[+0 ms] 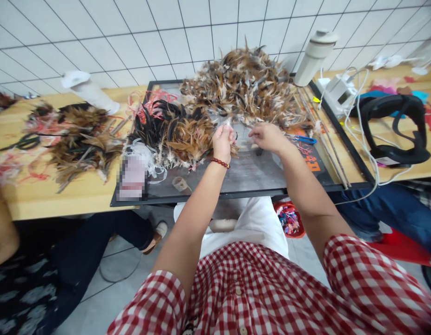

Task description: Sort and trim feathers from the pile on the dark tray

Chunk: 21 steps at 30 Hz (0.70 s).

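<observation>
My left hand (224, 139), with a red bead bracelet (220, 162) at its wrist, is closed in a fist around a feather (228, 122) whose pale end shows above the fingers. Just right of it, my right hand (267, 136) has its fingers curled together and pointing left; anything between them is too small to make out. Both hands are over a dark framed board (215, 179). Behind them rises a big heap of brown and grey feathers (250, 83). Bundles of black feathers (149, 123) and golden-brown feathers (189, 135) lie beside my left hand.
Blue snips (305, 139) and thin sticks (329, 144) lie at the board's right. White ribbon (140, 151) is at its left. A white bottle (315, 58), power strip (341, 95) and black headset strap (393, 130) stand rightward. People sit on both sides.
</observation>
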Motion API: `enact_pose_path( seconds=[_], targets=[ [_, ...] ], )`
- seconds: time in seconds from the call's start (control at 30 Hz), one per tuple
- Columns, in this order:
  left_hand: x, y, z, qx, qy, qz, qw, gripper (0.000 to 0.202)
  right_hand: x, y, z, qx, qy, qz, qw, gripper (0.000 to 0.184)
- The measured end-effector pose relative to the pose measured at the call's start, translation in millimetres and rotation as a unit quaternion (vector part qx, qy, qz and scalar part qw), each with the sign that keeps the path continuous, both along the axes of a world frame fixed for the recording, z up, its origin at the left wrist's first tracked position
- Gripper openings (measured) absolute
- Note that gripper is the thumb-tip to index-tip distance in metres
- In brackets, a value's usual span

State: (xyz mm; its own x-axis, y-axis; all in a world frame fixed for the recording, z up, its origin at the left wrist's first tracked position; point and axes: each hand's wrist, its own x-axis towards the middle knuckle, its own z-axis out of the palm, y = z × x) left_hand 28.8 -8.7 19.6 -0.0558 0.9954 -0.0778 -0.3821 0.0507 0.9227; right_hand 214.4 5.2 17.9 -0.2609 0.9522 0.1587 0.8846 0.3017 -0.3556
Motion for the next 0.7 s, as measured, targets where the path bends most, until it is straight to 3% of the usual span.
enact_pose_path(
  seconds=[0.13,0.23,0.3,0.4,0.53,0.7],
  targets=[
    [1,-1,0.9,-0.008,-0.013,0.015,1.0,0.038,-13,-6,0.9,-0.011,-0.042,-0.016,0.999,0.017],
    [2,-2,1.1,-0.004,-0.006,0.013,1.0,0.039,-21,-4,1.5,0.015,0.097,-0.026,0.995,0.01],
    [2,-1,-0.9,0.003,0.006,0.012,1.0,0.038,-28,-4,1.8,0.019,0.253,-0.018,0.967,0.021],
    [4,2,-6.9,0.01,0.018,0.01,1.0,0.036,-39,-7,2.3,0.001,0.431,0.013,0.902,0.047],
    [6,6,-16.6,0.024,0.01,0.006,1.0,0.038,-53,-16,3.2,-0.025,0.487,0.032,0.872,0.058],
    [7,6,-23.8,0.046,-0.047,-0.003,0.998,0.035,-58,-18,3.7,-0.036,0.519,-0.002,0.854,0.047]
  ],
)
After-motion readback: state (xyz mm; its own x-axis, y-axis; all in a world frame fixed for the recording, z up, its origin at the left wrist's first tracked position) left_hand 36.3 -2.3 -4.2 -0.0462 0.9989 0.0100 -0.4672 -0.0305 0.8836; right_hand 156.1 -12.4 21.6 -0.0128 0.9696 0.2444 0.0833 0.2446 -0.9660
